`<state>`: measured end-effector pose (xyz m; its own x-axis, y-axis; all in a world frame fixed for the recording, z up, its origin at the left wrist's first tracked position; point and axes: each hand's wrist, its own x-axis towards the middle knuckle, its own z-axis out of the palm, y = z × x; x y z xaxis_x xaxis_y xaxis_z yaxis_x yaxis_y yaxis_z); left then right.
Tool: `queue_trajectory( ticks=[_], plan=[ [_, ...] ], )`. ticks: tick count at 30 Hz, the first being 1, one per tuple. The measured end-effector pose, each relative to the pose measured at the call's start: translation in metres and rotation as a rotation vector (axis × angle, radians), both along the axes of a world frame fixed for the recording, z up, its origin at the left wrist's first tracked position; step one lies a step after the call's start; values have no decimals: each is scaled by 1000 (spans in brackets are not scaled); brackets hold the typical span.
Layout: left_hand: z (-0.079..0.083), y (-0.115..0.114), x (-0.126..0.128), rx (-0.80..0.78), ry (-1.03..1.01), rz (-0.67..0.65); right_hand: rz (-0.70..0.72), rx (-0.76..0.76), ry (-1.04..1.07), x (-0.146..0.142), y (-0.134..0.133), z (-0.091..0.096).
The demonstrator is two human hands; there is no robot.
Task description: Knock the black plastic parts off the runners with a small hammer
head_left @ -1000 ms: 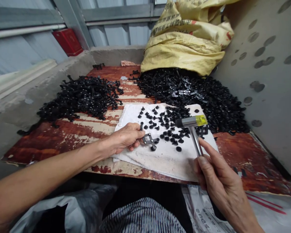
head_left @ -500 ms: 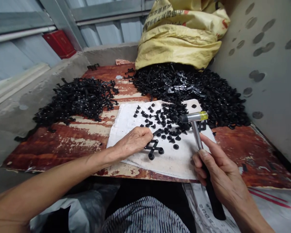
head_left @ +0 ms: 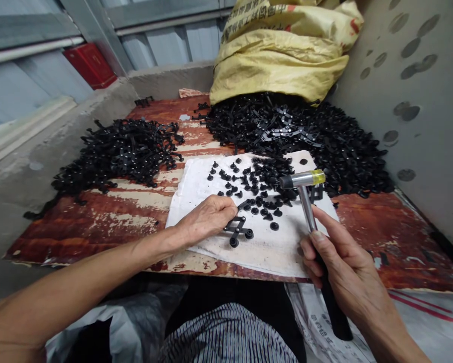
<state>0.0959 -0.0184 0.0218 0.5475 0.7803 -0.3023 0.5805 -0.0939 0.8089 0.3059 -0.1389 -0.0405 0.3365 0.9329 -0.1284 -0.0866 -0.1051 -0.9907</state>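
My left hand (head_left: 215,214) is closed on a black scissor linkage (head_left: 238,229), whose two near ends carry round black caps. Part of the linkage is hidden under my fingers. My right hand (head_left: 336,247) grips a small mallet (head_left: 305,194) by its shaft and black handle. The mallet's metal head has one black face and one yellow face, and it is held up over the right side of a white cloth (head_left: 207,254). Loose black mushroom-shaped caps (head_left: 262,199) lie scattered on the cloth, just beyond my left hand.
A heap of black linkages (head_left: 120,154) lies on the left of the worn red board (head_left: 131,222). A larger black heap (head_left: 347,151) spills from a yellow sack (head_left: 279,65) at the back. A spotted panel (head_left: 431,131) stands at the right; a red box (head_left: 90,65) is at the back left.
The view has shifted very slightly. Both hands keep their holds on the linkage and the mallet, with almost no movement.
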Motion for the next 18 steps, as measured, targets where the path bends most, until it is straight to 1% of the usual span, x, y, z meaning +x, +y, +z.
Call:
queue_trajectory(
  ticks=[9,18],
  plan=[
    [-4,3,-2,16,4,-48,-3,13,-10,1,0,0],
    [-5,3,0,45,41,-53,13,36,-50,1,-1,0]
  ],
)
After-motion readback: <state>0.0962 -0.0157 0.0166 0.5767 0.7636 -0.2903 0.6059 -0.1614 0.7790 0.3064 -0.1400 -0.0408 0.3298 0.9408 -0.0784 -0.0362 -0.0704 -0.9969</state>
